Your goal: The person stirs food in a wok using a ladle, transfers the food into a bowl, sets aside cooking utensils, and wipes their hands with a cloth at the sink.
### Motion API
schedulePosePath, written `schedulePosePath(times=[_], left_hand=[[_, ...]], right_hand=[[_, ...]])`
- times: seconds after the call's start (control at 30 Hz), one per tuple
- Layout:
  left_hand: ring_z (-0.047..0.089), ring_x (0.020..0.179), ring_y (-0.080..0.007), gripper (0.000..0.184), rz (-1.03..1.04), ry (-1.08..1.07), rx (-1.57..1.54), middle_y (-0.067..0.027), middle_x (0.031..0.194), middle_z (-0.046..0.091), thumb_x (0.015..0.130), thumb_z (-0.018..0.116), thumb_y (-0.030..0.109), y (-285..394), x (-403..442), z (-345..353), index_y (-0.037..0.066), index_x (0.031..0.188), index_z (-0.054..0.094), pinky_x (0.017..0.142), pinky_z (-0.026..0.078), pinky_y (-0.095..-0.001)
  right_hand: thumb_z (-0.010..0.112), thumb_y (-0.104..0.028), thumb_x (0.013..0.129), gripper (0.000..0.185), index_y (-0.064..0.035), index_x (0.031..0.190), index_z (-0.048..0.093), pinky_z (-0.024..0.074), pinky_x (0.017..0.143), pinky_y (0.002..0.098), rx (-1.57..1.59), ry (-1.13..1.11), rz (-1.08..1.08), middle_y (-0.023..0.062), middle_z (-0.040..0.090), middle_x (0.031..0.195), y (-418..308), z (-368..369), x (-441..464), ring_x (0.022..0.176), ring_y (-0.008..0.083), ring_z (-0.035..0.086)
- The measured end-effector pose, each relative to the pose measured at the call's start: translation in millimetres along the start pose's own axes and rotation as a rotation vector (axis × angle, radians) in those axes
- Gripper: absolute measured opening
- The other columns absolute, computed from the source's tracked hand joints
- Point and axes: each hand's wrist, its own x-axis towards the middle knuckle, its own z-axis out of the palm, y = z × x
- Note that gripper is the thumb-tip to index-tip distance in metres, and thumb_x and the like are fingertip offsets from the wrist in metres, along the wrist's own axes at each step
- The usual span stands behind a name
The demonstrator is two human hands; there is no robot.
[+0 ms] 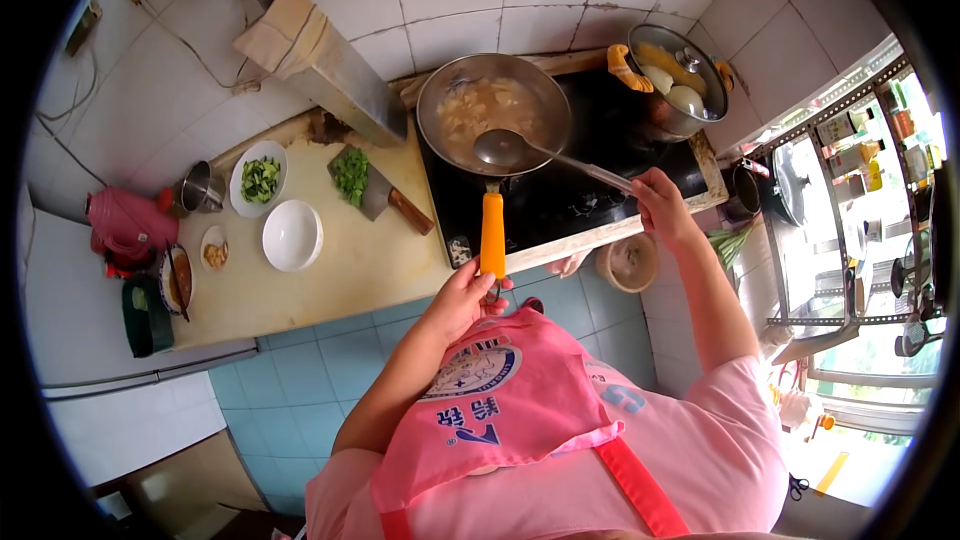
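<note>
My left hand point(468, 298) is closed around the orange handle point(492, 235) of a wok point(431, 120) on the black stove. Pale pieces in brown liquid point(490, 105) fill the wok's bottom. In my right hand point(660, 206) is the end of a long metal ladle point(590, 169), whose bowl rests in the wok near its front rim. Left of the stove, a cleaver point(385, 195) lies on the counter with chopped greens point(351, 176) on its blade. Beside it are an empty white bowl point(293, 236) and a bowl of sliced green vegetable point(261, 180).
A lidded glass pot point(680, 90) stands at the stove's back right. On the counter's left are a small dish point(214, 249), a bowl of sauce point(177, 280), a metal cup point(200, 188) and a red kettle point(130, 220). A rack point(840, 230) hangs at the right window.
</note>
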Motion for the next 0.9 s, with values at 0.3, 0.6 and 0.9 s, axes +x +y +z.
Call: schedulePosePath(times=[0.3,0.6,0.9], left_hand=[[0.058,0.076,-0.0144,0.030,-0.009,0.012,0.008,-0.0085,0.105,0.058,0.099,0.044,0.018,0,1,1,0.011,0.128,0.042,0.071,0.052,-0.0289],[0.058,0.076,-0.0148,0.029,-0.009,0.021,0.021,-0.0090,0.105,0.058,0.099,0.045,0.019,1,1,4,0.010,0.126,0.043,0.071,0.052,-0.0288],[0.058,0.079,-0.0158,0.036,-0.026,-0.004,0.009,-0.0102,0.107,0.057,0.099,0.045,0.018,0,3,-1,0.010,0.134,0.037,0.073,0.052,-0.0292]], right_hand=[[0.053,-0.019,0.095,0.017,-0.0030,0.092,0.050,0.0331,0.036,0.0230,-0.203,-0.073,-0.045,-0.0013,0.042,0.057,-14,-5,5,0.040,0.0072,0.038],[0.053,-0.023,0.094,0.018,-0.0056,0.097,0.049,0.0340,0.040,0.0233,0.238,-0.050,0.150,0.0002,0.044,0.061,24,37,32,0.045,0.0094,0.039],[0.051,-0.020,0.096,0.023,-0.0014,0.109,0.054,0.0389,0.044,0.0218,-0.196,-0.106,-0.088,-0.0006,0.047,0.060,-13,-10,7,0.048,0.0065,0.045]])
